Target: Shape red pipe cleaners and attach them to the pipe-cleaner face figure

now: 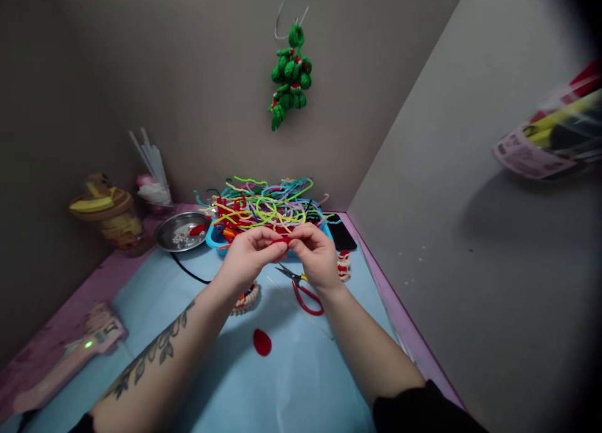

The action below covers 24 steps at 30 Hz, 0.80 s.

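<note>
My left hand [254,250] and my right hand [320,257] meet above the middle of the table, fingertips pinched together. Between them is a small red piece [282,240], mostly hidden by the fingers; I cannot make out whether it is felt or pipe cleaner. Below my hands a red teardrop-shaped piece [262,343] lies flat on the blue mat [301,383]. Scissors with red handles [309,300] lie partly behind my right hand. A round cream-coloured braided item [247,300] is partly covered by my left forearm.
Behind my hands, a blue basket [215,235] overflows with colourful pipe cleaners [268,204]. Left of it are a metal dish [176,223] and a lidded cup [115,217]. A pink glue gun [79,351] lies at left, a phone [342,234] at right. Green ornaments [291,76] hang from the wall.
</note>
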Tool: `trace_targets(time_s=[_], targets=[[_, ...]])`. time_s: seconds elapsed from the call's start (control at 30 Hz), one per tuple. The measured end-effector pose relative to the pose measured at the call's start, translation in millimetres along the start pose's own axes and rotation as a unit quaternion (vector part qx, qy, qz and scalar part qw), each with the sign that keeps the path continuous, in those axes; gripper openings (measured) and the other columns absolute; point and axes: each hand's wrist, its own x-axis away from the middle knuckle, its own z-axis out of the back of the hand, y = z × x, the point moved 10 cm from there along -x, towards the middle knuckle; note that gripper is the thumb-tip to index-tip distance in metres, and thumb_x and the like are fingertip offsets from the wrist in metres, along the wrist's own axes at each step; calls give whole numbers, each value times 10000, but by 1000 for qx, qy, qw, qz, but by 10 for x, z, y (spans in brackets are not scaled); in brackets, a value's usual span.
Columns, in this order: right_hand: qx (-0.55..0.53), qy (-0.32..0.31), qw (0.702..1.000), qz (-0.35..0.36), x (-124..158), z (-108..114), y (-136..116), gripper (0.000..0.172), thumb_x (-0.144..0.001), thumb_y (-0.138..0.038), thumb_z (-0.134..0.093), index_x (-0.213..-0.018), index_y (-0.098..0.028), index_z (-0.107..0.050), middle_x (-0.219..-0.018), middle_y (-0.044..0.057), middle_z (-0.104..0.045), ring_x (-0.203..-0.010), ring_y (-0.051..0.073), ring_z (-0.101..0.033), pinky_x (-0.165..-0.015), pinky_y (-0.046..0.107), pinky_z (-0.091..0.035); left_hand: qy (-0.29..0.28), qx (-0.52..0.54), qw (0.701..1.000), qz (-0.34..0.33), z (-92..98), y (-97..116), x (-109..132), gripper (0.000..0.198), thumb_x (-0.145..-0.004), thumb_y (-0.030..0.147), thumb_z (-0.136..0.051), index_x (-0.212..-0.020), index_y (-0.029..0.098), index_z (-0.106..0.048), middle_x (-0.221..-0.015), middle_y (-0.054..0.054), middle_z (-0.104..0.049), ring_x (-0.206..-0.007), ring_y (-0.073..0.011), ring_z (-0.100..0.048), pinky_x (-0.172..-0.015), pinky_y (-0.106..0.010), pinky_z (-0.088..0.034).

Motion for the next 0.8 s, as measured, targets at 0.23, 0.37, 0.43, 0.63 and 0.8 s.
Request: trace_targets(time_s=[0.23, 0.37, 0.43, 0.63, 0.8], targets=[[14, -16, 999, -38, 6, -23, 68, 154, -761, -370, -698, -767, -217, -682, -787, 24, -634, -766, 176, -577, -720, 309, -461, 8, -37, 999, -28, 6, 107, 16, 266, -600, 319, -800, -721, 153, -632, -639, 9, -652, -578, -110, -578, -559, -225, -456], [35, -8, 999, -21, 10, -20, 7, 131, -771, -352, -689, -750, -222, -690, -771, 23, -637, -759, 176, -571, -728, 313, -453, 13, -52, 998, -37, 13, 157, 30, 236, -601, 301, -794, -712, 153, -647, -628, 11, -649, -564, -104, -565, -554, -222, -451], [31, 1, 999, -11, 21, -19, -19, 126, -773, -348, -690, -749, -225, -690, -769, 22, -632, -757, 176, -567, -728, 313, -451, 4, -44, 999, -30, 2, 133, 23, 223, -612, 294, -788, -717, 152, -652, -620, 14, -643, -553, -99, -556, -542, -216, -448], [-10, 5, 1000, -26, 55, -48, 33, 97, -784, -318, -677, -793, -222, -672, -790, 12, -622, -751, 161, -565, -712, 293, -449, 10, -15, 1000, -22, 31, 56, -7, 230, -624, 300, -784, -743, 159, -646, -680, 7, -659, -600, -110, -581, -556, -217, -465], [6, 7, 998, -63, 55, -47, 83, 89, -772, -291, -670, -776, -206, -644, -771, 1, -611, -727, 147, -559, -688, 272, -447, 56, -101, 990, -85, 86, 205, 45, 196, -650, 292, -764, -756, 159, -666, -731, -8, -671, -674, -133, -598, -642, -243, -480]])
